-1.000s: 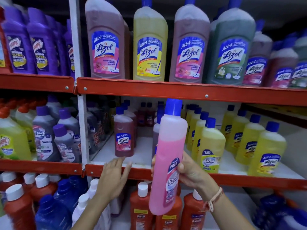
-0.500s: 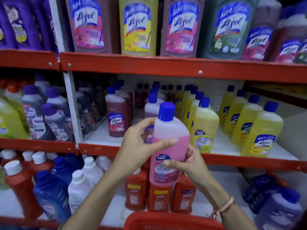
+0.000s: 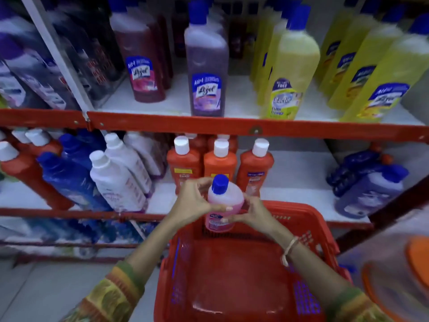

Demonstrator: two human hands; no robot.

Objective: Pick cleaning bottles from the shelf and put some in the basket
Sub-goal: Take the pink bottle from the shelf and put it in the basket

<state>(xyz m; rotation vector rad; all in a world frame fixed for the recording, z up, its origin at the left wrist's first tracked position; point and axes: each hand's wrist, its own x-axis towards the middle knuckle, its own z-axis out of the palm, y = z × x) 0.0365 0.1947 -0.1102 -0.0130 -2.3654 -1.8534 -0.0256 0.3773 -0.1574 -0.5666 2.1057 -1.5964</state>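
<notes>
Holding pink bottle (image 3: pixel 224 205) upright between left hand (image 3: pixel 197 202) and right hand (image 3: pixel 251 212), both hands wrapped around it | bottle over red basket (image 3: pixel 308 228) far rim, just before the shelf edge (image 3: pixel 162 124); basket floor bare | label blurred, partly covered by fingers.

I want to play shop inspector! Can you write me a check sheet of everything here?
Surface: white shelf board with red edge; grey floor below.
Job's things: pink bottle with blue cap, upright, held over the far rim of the red basket; nothing seen lying in the basket.
Clutter: orange bottles behind the pink one; yellow bottles and purple bottle on the shelf above.
Hands: left hand and right hand both grip the pink bottle.
Cables: nothing seen.
Surroundings: shop shelving; blurred orange object at lower right.
</notes>
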